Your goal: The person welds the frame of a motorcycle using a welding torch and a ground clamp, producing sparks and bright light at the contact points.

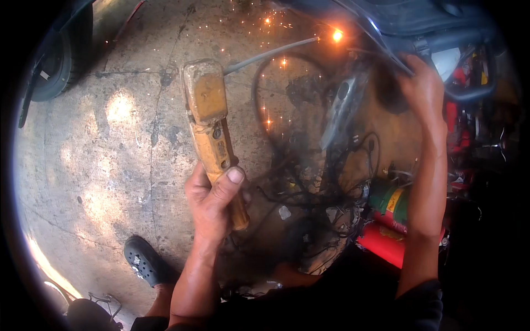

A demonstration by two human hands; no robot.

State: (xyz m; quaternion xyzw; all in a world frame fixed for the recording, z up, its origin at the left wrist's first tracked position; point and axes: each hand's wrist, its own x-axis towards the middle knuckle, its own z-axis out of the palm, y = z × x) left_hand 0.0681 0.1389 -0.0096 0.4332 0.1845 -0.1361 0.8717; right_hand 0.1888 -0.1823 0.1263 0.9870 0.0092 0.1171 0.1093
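Note:
My left hand (215,196) is closed around a worn yellow welding electrode holder (207,94). A thin grey rod (265,52) runs from the holder's head up to the right, its tip near a bright orange glow (337,35) with scattered sparks. My right hand (419,80) is raised at the upper right, fingers curled onto the edge of a dark curved vehicle panel (375,30); what exactly they grip is partly hidden. A long shiny metal piece (337,113) lies below the glow, blurred by haze.
Coiled black cables (303,193) lie on stained concrete (99,165). A wheel (58,55) stands at upper left. Red and green cylindrical objects (381,243) and red clutter (458,132) are at the right. My shoe (143,259) is at lower left.

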